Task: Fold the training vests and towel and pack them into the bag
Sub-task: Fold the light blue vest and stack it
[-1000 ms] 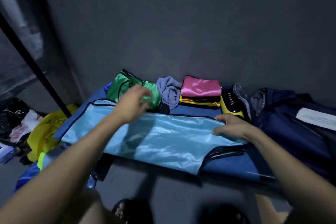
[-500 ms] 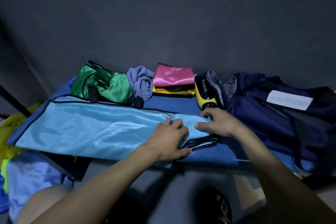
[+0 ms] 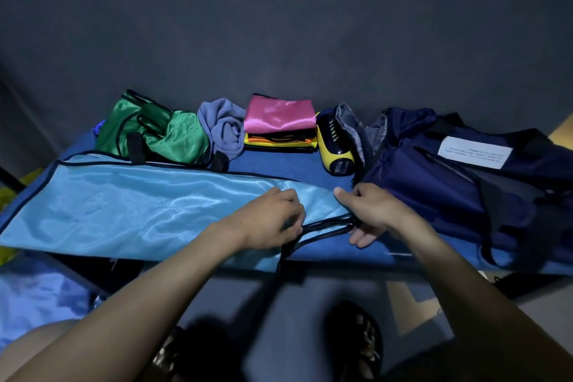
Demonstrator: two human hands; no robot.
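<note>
The blue surface [image 3: 279,169] carries everything, and the navy bag [image 3: 440,183] slumps at its three o'clock end, soft and shapeless, so its mouth will likely need holding open when packing comes.

The light blue vest [image 3: 124,208] lies flat in a long strip from nine o'clock to the centre. Its satin sheen suggests a light, limp, slippery cloth that will slide off its own folds; the black-bound edges and straps look like the firmest places to grip.

At eleven o'clock the green vest [image 3: 161,136] sits crumpled and unfolded, with the grey-blue towel [image 3: 224,127] bunched beside it, thicker and probably less slippery. At twelve o'clock the pink folded vest [image 3: 279,113] tops a small stack.

The left hand [image 3: 269,222] is curled, pinching the vest's strap end, and the right hand [image 3: 370,211] grips the same end just beside it, thumb raised.
</note>
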